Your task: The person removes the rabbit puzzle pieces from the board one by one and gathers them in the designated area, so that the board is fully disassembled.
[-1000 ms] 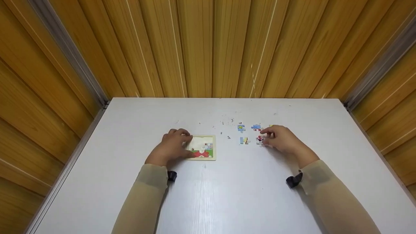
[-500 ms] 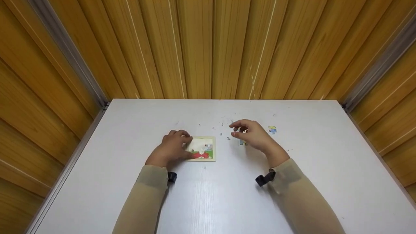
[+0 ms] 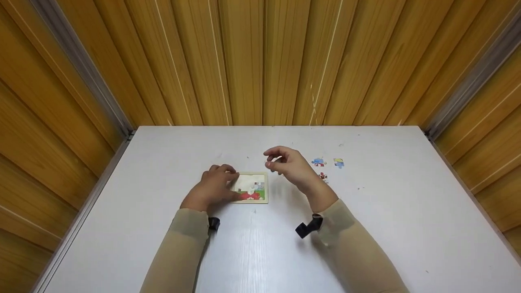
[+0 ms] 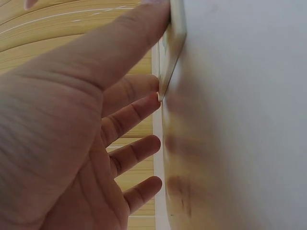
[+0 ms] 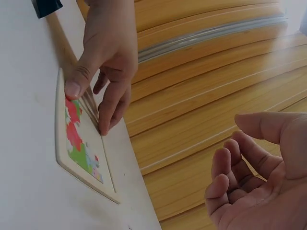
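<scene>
A small jigsaw puzzle tray [image 3: 266,187] with a pale wooden rim lies on the white table; red, green and grey pieces fill its near part. My left hand [image 3: 213,186] holds its left side, thumb on the near rim and fingertips at the far rim. Raised just right of the tray is my right hand [image 3: 291,167]. Its fingers are loosely curled, and in the right wrist view this right hand [image 5: 261,177] shows nothing between thumb and fingers. Beyond it lie a blue-and-red puzzle piece [image 3: 318,162], a yellow-and-blue piece [image 3: 338,162] and a partly hidden red-and-white piece [image 3: 322,177].
The white table [image 3: 390,211] ends at a yellow wood-look panel wall [image 3: 281,61] at the back. Small dark specks mark the tabletop. Black wrist cameras sit at both cuffs, the right camera [image 3: 308,226] hanging over the table near the tray.
My right hand has moved left from the loose pieces towards the tray, uncovering pieces on the right. The left hand keeps its hold, and the tray stays in place.
</scene>
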### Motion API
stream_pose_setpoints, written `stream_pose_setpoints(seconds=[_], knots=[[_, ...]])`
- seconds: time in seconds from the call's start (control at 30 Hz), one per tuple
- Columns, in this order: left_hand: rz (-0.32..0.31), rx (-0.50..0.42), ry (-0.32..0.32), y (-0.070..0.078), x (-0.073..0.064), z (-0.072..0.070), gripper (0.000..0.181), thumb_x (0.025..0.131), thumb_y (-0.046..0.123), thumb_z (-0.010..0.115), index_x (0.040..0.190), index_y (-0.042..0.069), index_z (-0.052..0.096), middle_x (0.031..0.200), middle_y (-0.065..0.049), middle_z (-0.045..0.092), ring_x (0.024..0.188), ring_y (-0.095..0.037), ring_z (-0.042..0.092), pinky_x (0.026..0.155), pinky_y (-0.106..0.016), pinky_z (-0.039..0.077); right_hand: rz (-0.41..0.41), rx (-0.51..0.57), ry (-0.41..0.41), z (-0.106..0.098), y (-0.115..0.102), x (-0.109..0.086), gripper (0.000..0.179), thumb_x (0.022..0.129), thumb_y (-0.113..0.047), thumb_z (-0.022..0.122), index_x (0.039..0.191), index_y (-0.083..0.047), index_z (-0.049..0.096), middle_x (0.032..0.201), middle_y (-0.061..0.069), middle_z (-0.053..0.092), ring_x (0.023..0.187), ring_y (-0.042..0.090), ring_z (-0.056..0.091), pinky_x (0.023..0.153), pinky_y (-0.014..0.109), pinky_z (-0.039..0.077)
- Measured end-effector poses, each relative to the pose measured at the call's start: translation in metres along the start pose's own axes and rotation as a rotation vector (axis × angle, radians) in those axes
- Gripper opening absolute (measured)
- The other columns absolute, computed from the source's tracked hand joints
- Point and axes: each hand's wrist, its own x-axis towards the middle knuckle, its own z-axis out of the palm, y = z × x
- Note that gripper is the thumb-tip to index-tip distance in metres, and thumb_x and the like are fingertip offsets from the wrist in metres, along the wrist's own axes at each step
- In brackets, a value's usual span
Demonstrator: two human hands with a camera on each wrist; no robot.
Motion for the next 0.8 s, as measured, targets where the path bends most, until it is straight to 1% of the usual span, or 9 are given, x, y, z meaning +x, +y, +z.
stream_pose_setpoints(seconds=[0.1,0.27,0.33,0.4,0.47,0.53,0.63,0.7,0.8], knots=[[-0.004,0.004,0.001,-0.005,-0.002,-0.002,0.076,0.090,0.039,0.097,0.159,0.024,0.068,0.167,-0.002,0.056,0.157,-0.041,0.043,0.128,-0.069,0.043,0.003,0.023,-0.040,0.014,0.006,0.004,0.037,0.104,-0.008,0.075,0.140,-0.002,0.071,0.123,0.012,0.068,0.091,0.015,0.067,0.078,0.024,0.055],[0.005,0.032,-0.020,-0.010,-0.003,-0.006,0.078,0.094,0.040,0.095,0.164,0.024,0.063,0.169,-0.004,0.053,0.160,-0.042,0.039,0.128,-0.071,0.042,0.054,0.009,-0.107,0.033,0.023,0.012,0.044,0.103,-0.007,0.075,0.145,0.003,0.068,0.142,0.027,0.063,0.090,0.014,0.069,0.077,0.025,0.058],[0.014,0.043,-0.030,-0.010,-0.004,-0.007,0.078,0.095,0.038,0.094,0.165,0.023,0.062,0.170,-0.005,0.053,0.161,-0.042,0.038,0.129,-0.070,0.041,0.089,-0.026,-0.130,0.036,0.028,0.012,0.047,0.103,-0.007,0.075,0.148,0.004,0.066,0.149,0.028,0.062,0.092,0.014,0.070,0.078,0.026,0.059],[0.022,0.051,-0.036,-0.010,-0.004,-0.007,0.078,0.096,0.038,0.093,0.165,0.023,0.061,0.170,-0.005,0.053,0.161,-0.042,0.037,0.129,-0.071,0.040,0.116,-0.082,-0.141,0.039,0.032,0.013,0.048,0.104,-0.008,0.075,0.150,0.003,0.066,0.149,0.025,0.066,0.092,0.015,0.070,0.079,0.027,0.059],[0.035,0.055,-0.036,-0.010,-0.005,-0.008,0.078,0.096,0.037,0.093,0.165,0.021,0.061,0.169,-0.006,0.053,0.161,-0.042,0.037,0.130,-0.070,0.038,0.135,-0.166,-0.133,0.041,0.036,0.013,0.048,0.103,-0.010,0.077,0.149,0.000,0.069,0.149,0.021,0.070,0.103,0.015,0.070,0.089,0.030,0.059],[0.044,0.054,-0.031,-0.009,-0.006,-0.008,0.079,0.095,0.037,0.093,0.165,0.021,0.061,0.169,-0.006,0.053,0.161,-0.042,0.037,0.131,-0.070,0.036,0.131,-0.257,-0.129,0.042,0.038,0.013,0.048,0.102,-0.010,0.077,0.149,-0.001,0.070,0.149,0.020,0.072,0.115,0.021,0.070,0.103,0.037,0.059],[0.055,0.054,-0.020,-0.009,-0.008,-0.009,0.080,0.094,0.038,0.094,0.165,0.019,0.061,0.168,-0.007,0.054,0.161,-0.042,0.037,0.132,-0.069,0.034,0.110,-0.380,-0.125,0.044,0.041,0.013,0.050,0.099,-0.010,0.079,0.148,-0.001,0.072,0.152,0.020,0.071,0.138,0.028,0.064,0.125,0.047,0.050],[0.055,0.049,-0.020,-0.008,-0.009,-0.009,0.080,0.094,0.037,0.094,0.165,0.019,0.061,0.168,-0.007,0.054,0.160,-0.042,0.038,0.132,-0.068,0.034,0.090,-0.440,-0.132,0.046,0.042,0.012,0.050,0.098,-0.009,0.079,0.147,0.002,0.072,0.151,0.022,0.069,0.142,0.035,0.062,0.129,0.052,0.046],[0.057,0.041,-0.023,-0.008,-0.008,-0.010,0.079,0.095,0.036,0.093,0.165,0.019,0.061,0.168,-0.008,0.054,0.161,-0.042,0.038,0.131,-0.069,0.034,0.059,-0.526,-0.130,0.048,0.043,0.011,0.047,0.098,-0.008,0.080,0.143,0.002,0.075,0.148,0.021,0.068,0.143,0.038,0.062,0.130,0.053,0.046]])
